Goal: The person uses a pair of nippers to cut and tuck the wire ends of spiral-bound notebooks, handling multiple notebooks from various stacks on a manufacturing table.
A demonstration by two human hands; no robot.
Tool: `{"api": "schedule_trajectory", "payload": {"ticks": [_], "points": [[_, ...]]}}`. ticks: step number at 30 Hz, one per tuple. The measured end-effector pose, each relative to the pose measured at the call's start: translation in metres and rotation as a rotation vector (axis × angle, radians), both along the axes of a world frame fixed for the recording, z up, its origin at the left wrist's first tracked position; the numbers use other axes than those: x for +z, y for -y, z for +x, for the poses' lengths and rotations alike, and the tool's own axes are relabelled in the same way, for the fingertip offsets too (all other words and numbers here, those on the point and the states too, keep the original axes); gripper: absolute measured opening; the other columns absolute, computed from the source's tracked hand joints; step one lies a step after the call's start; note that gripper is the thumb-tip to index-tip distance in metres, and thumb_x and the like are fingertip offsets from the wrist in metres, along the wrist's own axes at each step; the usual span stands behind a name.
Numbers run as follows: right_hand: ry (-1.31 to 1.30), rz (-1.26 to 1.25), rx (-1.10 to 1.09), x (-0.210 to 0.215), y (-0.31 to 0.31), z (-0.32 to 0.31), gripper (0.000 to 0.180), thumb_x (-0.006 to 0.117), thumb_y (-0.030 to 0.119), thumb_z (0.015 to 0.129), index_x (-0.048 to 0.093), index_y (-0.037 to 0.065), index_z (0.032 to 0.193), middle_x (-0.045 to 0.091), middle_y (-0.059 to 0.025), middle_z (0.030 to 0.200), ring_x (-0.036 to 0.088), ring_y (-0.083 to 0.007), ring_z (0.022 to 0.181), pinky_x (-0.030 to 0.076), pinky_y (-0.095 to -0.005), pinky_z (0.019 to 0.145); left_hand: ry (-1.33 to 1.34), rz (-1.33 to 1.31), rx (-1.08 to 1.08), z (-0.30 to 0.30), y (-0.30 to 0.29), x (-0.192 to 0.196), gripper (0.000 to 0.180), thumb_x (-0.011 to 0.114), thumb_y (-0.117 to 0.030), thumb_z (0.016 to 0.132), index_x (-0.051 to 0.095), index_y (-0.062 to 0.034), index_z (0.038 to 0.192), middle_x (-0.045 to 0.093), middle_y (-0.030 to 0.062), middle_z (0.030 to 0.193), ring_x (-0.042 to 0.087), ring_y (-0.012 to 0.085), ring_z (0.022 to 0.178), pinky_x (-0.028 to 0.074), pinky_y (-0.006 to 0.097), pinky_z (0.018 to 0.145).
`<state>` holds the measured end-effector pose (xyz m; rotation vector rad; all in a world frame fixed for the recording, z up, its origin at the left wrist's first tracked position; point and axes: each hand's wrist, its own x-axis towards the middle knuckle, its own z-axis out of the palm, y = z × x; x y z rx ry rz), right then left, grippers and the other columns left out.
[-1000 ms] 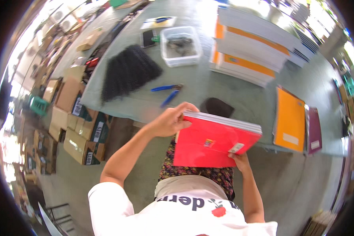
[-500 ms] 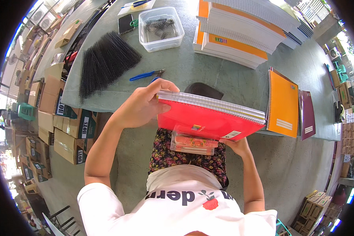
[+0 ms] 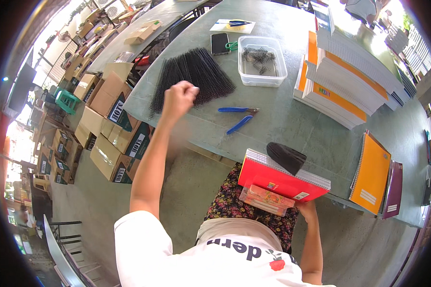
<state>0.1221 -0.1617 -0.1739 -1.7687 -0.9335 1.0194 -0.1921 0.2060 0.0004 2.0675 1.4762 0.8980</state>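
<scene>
My left hand [image 3: 179, 97] is closed over the near part of a spread of black spiral binding coils [image 3: 196, 74]. Whatever its fingers hold, if anything, is hidden. My right hand [image 3: 306, 207] grips the lower right corner of a red-covered notebook [image 3: 277, 181], tilted up at the table's front edge with its white page edges on top. A dark curved block [image 3: 286, 158] appears at the notebook's upper edge; whether they touch, I cannot tell. Below the red cover is a clear plastic pack [image 3: 267, 199] with orange-pink contents, near my lap. Blue-handled cutters [image 3: 238, 117] lie spread on the table.
A clear plastic tub [image 3: 262, 79] holds short coil pieces. Beside it lies a black phone [image 3: 220, 43]. Tall notebook stacks [image 3: 337, 98] stand at right, with an orange notebook [image 3: 371, 173] and a purple one [image 3: 393, 190] nearer. Cardboard boxes [image 3: 111, 158] sit left of the table.
My left hand has let go of the red notebook and moved left to the black coils. The right hand still holds the notebook. The whole view has shifted, with table things lower and further right.
</scene>
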Motion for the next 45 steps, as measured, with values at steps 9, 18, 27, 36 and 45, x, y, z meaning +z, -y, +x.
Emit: {"api": "schedule_trajectory", "payload": {"ticks": [9, 18, 27, 36, 45], "points": [[0.450, -0.607, 0.458, 0.066, 0.010, 0.023, 0.043, 0.077, 0.028, 0.065, 0.064, 0.008, 0.101, 0.065, -0.0119, 0.099, 0.062, -0.0260, 0.094, 0.048, -0.0354, 0.081, -0.385, -0.222, 0.159, -0.001, -0.081, -0.068, 0.034, 0.066, -0.030, 0.069, 0.064, 0.0045, 0.068, 0.064, 0.0231, 0.071, 0.066, 0.0341, 0.075, 0.051, 0.043, 0.068], [0.824, 0.126, 0.397, 0.170, -0.134, -0.029, 0.038, 0.060, 0.030, 0.081, 0.058, 0.008, 0.112, 0.063, -0.0145, 0.103, 0.058, -0.0314, 0.097, 0.045, -0.0373, 0.085, -0.389, -0.257, 0.243, -0.019, -0.089, -0.076, 0.051, 0.067, -0.042, 0.071, 0.065, 0.0080, 0.080, 0.065, 0.0263, 0.085, 0.065, 0.0355, 0.085, 0.050, 0.040, 0.077], [0.723, -0.160, 0.420, 0.189, -0.186, 0.009, 0.036, 0.055, 0.014, 0.078, 0.056, 0.006, 0.114, 0.065, -0.0161, 0.096, 0.061, -0.0333, 0.086, 0.049, -0.0366, 0.079, -0.279, -0.143, 0.335, 0.017, -0.072, -0.064, 0.051, 0.054, -0.042, 0.079, 0.063, 0.0062, 0.093, 0.061, 0.0296, 0.099, 0.060, 0.0393, 0.096, 0.047, 0.046, 0.084], [0.970, 0.221, 0.396, 0.180, -0.092, -0.015, 0.046, 0.061, 0.030, 0.083, 0.052, 0.004, 0.120, 0.054, -0.0165, 0.120, 0.049, -0.0329, 0.111, 0.038, -0.0442, 0.094, -0.307, -0.057, 0.215, -0.001, -0.070, -0.058, 0.032, 0.056, -0.032, 0.071, 0.070, -0.0035, 0.076, 0.065, 0.0235, 0.084, 0.063, 0.0383, 0.084, 0.049, 0.044, 0.082], [0.547, 0.408, -0.473, 0.113, -0.042, -0.004, 0.039, 0.063, 0.032, 0.082, 0.059, 0.002, 0.107, 0.058, -0.0140, 0.112, 0.053, -0.0302, 0.105, 0.040, -0.0379, 0.091, 0.361, -0.068, 0.398, -0.018, -0.055, -0.067, 0.031, 0.046, -0.027, 0.091, 0.057, 0.0017, 0.086, 0.061, 0.0178, 0.071, 0.058, 0.0380, 0.064, 0.045, 0.044, 0.063]]}}
